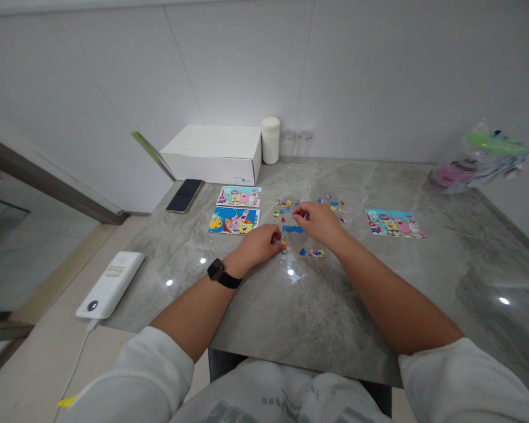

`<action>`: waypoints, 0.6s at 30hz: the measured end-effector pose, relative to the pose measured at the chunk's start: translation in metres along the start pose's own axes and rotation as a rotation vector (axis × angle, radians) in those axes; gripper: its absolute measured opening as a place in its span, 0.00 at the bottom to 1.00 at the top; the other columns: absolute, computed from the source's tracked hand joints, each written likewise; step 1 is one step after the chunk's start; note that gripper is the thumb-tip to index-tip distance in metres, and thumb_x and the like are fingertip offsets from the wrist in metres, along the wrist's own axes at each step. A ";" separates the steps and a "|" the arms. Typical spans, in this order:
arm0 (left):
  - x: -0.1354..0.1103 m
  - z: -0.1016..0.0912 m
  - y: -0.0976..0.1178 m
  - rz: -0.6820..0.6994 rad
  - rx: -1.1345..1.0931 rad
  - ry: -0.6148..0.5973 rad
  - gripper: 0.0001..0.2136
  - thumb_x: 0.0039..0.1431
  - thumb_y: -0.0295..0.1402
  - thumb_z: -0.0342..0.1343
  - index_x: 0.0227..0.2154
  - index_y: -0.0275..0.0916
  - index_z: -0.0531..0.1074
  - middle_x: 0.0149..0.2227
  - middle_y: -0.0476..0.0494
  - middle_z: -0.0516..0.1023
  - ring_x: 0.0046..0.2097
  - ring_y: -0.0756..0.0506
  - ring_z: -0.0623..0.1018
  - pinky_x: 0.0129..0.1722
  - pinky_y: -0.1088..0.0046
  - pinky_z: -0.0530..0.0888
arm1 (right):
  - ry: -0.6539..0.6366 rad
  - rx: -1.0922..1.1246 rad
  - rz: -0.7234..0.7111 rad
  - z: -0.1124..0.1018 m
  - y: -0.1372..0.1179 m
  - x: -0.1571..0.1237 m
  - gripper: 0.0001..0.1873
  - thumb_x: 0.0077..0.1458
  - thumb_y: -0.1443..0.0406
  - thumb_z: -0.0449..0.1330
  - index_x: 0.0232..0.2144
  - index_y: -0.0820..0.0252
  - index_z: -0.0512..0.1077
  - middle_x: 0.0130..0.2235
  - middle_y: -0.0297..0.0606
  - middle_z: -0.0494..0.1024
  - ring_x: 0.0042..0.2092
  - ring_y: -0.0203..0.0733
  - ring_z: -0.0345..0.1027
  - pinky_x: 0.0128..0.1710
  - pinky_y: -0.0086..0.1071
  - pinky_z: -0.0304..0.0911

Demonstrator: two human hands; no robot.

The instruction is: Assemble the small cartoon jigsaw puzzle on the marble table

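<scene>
My left hand [261, 242] rests on the table with its fingers curled, its fingertips right against some yellowish jigsaw puzzle pieces [284, 249]. My right hand [321, 222] is closed in a pinch above the work area; a little blue shows by its fingers, but I cannot make out what they hold, if anything. Between the hands lies a blue strip of puzzle pieces [293, 230]. Nearer to me are a blue piece [302, 252] and a colourful cluster of pieces [317, 253]. Beyond the hands are scattered loose pieces [284, 204], partly hidden by my right hand.
Two cartoon picture cards [238, 196] [233, 221] lie at left, another picture card [395, 224] at right. Behind stand a white box [216, 150], a white bottle [270, 141] and two glasses [297, 147]. A phone [185, 195], power bank [111, 284] and plastic bag [471, 161] sit toward the sides.
</scene>
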State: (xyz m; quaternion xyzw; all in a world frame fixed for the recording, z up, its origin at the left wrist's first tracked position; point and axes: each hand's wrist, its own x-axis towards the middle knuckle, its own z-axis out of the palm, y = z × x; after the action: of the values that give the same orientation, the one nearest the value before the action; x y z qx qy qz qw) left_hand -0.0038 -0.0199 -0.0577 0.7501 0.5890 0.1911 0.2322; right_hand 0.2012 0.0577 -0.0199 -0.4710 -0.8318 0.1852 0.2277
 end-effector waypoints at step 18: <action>0.003 -0.008 0.005 -0.016 -0.070 0.038 0.10 0.66 0.41 0.60 0.35 0.40 0.77 0.33 0.46 0.80 0.34 0.45 0.75 0.33 0.70 0.64 | 0.154 0.007 0.089 -0.051 0.000 -0.001 0.09 0.60 0.63 0.62 0.38 0.57 0.82 0.35 0.37 0.84 0.34 0.41 0.73 0.37 0.33 0.64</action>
State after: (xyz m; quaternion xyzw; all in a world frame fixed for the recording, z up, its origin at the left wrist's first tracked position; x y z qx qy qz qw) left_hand -0.0035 -0.0168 -0.0480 0.7330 0.5923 0.2239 0.2486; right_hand 0.2299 0.0620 0.0220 -0.5196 -0.7895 0.1612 0.2840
